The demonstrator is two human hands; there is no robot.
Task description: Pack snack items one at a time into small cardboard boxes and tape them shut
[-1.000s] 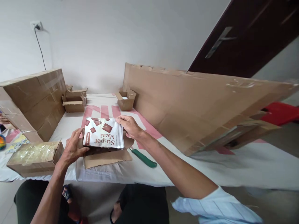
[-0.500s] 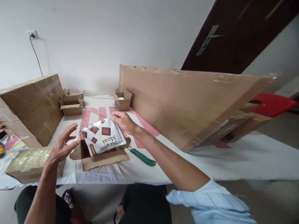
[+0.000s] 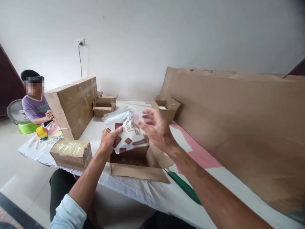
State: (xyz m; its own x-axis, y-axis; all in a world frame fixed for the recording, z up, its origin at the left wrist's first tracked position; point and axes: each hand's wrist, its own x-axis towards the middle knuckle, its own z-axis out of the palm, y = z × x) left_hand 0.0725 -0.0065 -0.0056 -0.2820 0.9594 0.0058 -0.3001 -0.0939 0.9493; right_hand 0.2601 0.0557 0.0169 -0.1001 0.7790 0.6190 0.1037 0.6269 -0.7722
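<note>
A white plastic pouch (image 3: 130, 132) printed with brown squares and lettering is held up over an open cardboard box (image 3: 140, 171). My left hand (image 3: 111, 140) grips the pouch by its left side, thumb on top. Beside the pouch's right edge is my right hand (image 3: 157, 128), fingers apart and holding nothing. The box's flaps are spread and its visible inside is dark. A green-handled tool (image 3: 184, 186) lies on the cloth to the right of the box, partly behind my right forearm.
A taped carton (image 3: 71, 152) stands left of the open box. Stacked cartons (image 3: 76, 105) rise behind it, with a person (image 3: 35, 105) beyond. Two small open boxes (image 3: 103, 109) (image 3: 166, 108) sit further back. A large cardboard sheet (image 3: 233, 127) lines the right. A tape roll (image 3: 42, 132) lies far left.
The pouch has passed from my right hand to my left, which has closed on it. My right hand has let go and opened. The view has swung left, bringing the person into sight.
</note>
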